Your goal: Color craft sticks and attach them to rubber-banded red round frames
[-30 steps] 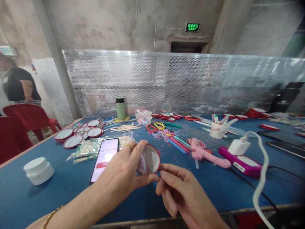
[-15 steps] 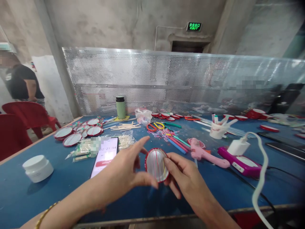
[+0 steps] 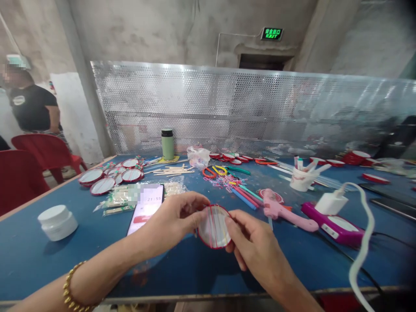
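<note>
Centrally, the left grip point(image 3: 183, 216) and right grip point(image 3: 253, 238) together hold one red-rimmed disc point(image 3: 215, 227) above the surface point(image 3: 182, 273).
One white cup point(image 3: 299, 183) holds markers point(image 3: 299, 164) and pale sticks point(image 3: 323, 170); one white jar point(image 3: 57, 224) and one green bottle point(image 3: 168, 146) stand lidded, contents hidden; one pink glue gun point(image 3: 290, 216) lies near the cup.

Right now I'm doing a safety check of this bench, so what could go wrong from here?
The red-rimmed disc might slip: the right hand grips it at one side, with the left hand at its opposite side.
The pink glue gun lies beyond the right hand, so a reach that way could knock it, or burn if it is hot, which I cannot tell.
The white cable hangs past the table's near edge and could get snagged.
</note>
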A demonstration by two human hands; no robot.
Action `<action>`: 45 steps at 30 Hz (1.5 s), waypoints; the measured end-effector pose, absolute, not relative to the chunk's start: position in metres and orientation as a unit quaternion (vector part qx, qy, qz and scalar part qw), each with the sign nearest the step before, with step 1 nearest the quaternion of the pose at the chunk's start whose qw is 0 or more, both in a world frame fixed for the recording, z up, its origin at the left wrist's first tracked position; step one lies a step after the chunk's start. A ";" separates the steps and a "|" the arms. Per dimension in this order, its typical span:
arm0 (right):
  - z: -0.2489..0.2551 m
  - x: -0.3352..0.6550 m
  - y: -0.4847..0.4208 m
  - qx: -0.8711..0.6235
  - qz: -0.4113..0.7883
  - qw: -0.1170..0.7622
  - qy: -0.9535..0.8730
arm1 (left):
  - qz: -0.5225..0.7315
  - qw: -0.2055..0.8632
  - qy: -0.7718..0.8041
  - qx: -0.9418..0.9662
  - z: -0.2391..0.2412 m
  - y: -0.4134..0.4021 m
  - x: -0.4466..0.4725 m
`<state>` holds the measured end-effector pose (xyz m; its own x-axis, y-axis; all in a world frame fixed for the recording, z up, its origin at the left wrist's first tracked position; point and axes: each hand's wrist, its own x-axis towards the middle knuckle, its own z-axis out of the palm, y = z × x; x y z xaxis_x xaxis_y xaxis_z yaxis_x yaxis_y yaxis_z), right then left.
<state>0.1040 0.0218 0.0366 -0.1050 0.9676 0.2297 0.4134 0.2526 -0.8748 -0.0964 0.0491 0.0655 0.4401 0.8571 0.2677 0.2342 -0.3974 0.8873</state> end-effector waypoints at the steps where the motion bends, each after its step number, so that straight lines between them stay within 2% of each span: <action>1: 0.035 0.104 0.022 -0.514 0.331 0.423 -0.669 | 0.379 0.413 0.370 0.741 0.065 0.049 -0.096; 15: 0.034 0.102 0.018 -0.506 0.350 0.429 -0.662 | 0.409 0.417 0.416 0.697 0.057 0.050 -0.088; 26: 0.028 0.104 0.022 -0.504 0.358 0.431 -0.657 | 0.403 0.482 0.349 0.695 0.058 0.060 -0.093; 45: 0.027 0.105 0.019 -0.500 0.363 0.428 -0.660 | 0.416 0.437 0.368 0.708 0.051 0.060 -0.091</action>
